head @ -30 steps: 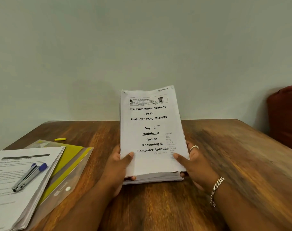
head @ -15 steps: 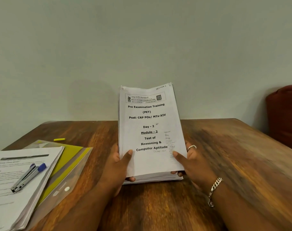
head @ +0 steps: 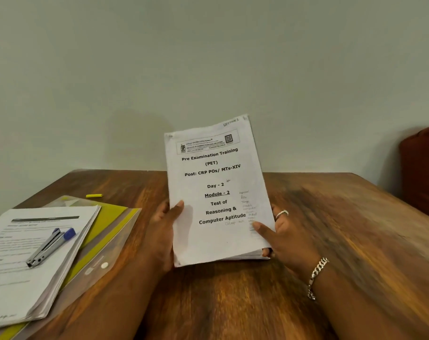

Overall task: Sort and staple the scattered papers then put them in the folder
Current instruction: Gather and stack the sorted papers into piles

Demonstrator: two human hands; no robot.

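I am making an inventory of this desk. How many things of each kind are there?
White paper stacks: 2, one held, one lying flat
Silver stapler with blue end: 1
Clear plastic folder with yellow insert: 1
Small yellow object: 1
Total: 5

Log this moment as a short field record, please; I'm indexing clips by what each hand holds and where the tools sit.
held item: thick paper stack, tilted up, cover reads "Pre Examination Training (PET)", bottom edge near the wooden table
left hand: grips stack's left edge, thumb on cover
right hand: grips stack's lower right, thumb on cover
second paper pile: lies at left on the table
stapler: rests on that pile
folder: clear with yellow inside, under the pile
yellow object: beyond the folder, cannot identify
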